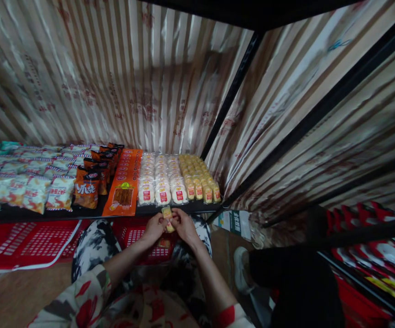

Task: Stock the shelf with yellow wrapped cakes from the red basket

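My left hand (154,228) and my right hand (184,224) meet just below the shelf's front edge, both gripping one small yellow snack packet (167,215). Directly above them on the black shelf (81,212) lie rows of yellow snack packets (199,180) and white round packets with red labels (161,180). A red plastic basket (139,237) sits on my lap under my hands.
Orange flat packs (124,187), dark orange bags (91,182) and pale snack bags (23,182) fill the shelf's left side. A striped curtain (115,77) hangs behind. Another person's dark leg and white shoe (241,269) stand at right, near a cardboard box (233,222).
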A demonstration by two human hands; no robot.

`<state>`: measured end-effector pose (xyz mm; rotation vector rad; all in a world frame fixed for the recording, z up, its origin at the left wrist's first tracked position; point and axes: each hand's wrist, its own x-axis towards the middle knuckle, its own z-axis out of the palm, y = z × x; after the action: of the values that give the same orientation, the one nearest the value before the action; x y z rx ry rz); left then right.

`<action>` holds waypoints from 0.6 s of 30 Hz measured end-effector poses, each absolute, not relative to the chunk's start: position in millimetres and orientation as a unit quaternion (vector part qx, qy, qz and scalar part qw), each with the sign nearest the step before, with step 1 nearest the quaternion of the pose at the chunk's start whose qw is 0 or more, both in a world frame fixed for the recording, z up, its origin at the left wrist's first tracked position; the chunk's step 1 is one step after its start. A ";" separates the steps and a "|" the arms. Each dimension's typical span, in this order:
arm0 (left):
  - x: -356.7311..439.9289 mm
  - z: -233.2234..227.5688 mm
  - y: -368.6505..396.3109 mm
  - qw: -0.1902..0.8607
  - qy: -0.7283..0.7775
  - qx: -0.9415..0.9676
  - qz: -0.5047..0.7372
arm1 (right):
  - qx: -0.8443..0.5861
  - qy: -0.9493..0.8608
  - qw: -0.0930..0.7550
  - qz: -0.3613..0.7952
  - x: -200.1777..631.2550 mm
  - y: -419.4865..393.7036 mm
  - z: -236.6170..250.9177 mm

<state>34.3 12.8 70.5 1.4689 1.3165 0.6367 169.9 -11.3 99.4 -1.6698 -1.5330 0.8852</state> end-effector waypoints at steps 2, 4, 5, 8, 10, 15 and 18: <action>39.9 70.9 16.5 0.525 0.544 0.593 0.278 | -0.639 -0.592 0.364 0.330 173.1 -12.3 99.6; 44.9 71.5 19.5 0.537 0.539 0.579 0.291 | -0.635 -0.594 0.376 0.319 176.6 -12.9 100.2; 47.2 71.9 20.9 0.542 0.537 0.574 0.297 | -0.633 -0.594 0.380 0.319 178.3 -13.2 100.8; 53.8 73.8 25.4 0.546 0.537 0.565 0.305 | -0.627 -0.591 0.385 0.331 182.5 -13.1 102.9; 58.2 75.6 28.0 0.542 0.543 0.563 0.307 | -0.625 -0.590 0.387 0.333 184.9 -12.5 103.6; 69.3 83.1 31.5 0.529 0.555 0.563 0.309 | -0.651 -0.607 0.356 0.287 192.7 -9.3 101.4; 77.5 89.2 32.9 0.488 0.575 0.587 0.295 | -0.670 -0.617 0.331 0.248 198.5 -7.3 100.6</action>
<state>77.5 32.9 89.2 1.4263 1.3992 0.7164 198.5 -7.3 100.6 -1.7506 -1.6141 0.6477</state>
